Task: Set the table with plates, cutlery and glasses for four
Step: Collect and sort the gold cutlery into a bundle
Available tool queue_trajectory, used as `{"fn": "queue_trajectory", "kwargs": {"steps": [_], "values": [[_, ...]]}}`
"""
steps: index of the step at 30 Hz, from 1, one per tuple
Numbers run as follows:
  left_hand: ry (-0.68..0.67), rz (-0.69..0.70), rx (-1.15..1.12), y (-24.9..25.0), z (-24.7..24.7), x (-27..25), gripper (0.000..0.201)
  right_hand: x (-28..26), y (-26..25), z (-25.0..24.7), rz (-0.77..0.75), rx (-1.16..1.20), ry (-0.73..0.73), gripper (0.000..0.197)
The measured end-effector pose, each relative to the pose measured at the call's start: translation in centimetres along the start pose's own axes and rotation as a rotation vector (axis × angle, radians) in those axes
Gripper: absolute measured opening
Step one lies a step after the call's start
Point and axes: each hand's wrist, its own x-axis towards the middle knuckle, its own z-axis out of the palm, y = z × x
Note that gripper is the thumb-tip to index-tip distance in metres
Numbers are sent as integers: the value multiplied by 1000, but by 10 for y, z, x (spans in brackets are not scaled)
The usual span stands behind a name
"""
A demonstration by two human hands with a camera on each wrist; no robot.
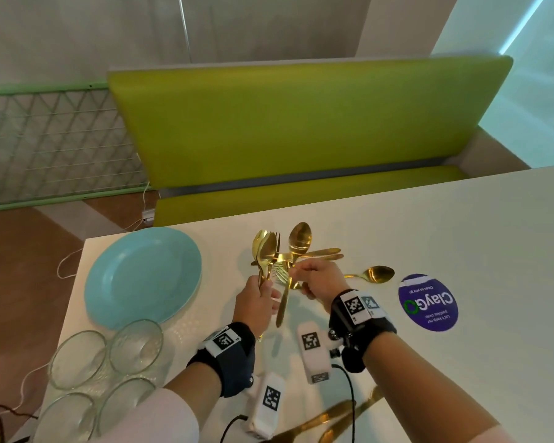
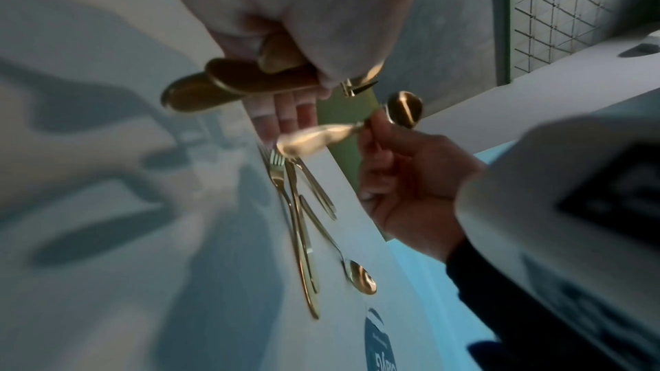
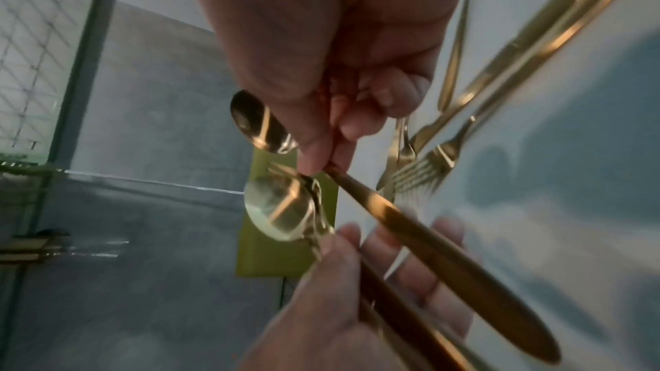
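Observation:
My left hand (image 1: 263,292) grips a bunch of gold spoons and a fork (image 1: 266,251), their heads pointing up above the white table (image 1: 461,235). In the left wrist view the bunch's handles (image 2: 232,86) stick out under the left hand (image 2: 285,24). My right hand (image 1: 298,276) pinches the neck of a gold spoon (image 1: 299,241) beside the bunch, its handle hanging down. In the right wrist view the right hand's fingers (image 3: 318,151) pinch that handle (image 3: 428,250). A fork (image 1: 280,271), knives (image 1: 323,252) and another spoon (image 1: 378,274) lie underneath on the table.
A teal plate stack (image 1: 143,276) sits to the left, with several clear glasses (image 1: 136,346) at the near left corner. A purple round sticker (image 1: 427,302) is on the table to the right. More gold cutlery (image 1: 333,417) lies near the front edge. A green bench (image 1: 301,123) runs behind.

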Motion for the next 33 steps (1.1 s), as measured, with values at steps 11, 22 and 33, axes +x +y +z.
{"fn": "queue_trajectory", "kwargs": {"steps": [11, 22, 33], "values": [[21, 46, 223, -9, 1, -17, 19, -8, 18, 25, 25, -70, -95, 11], [54, -30, 371, -13, -22, -16, 37, 14, 44, -12, 75, -945, 181, 22], [75, -54, 330, -16, -23, -13, 34, 17, 43, 4, 47, -1112, 135, 23]]}}
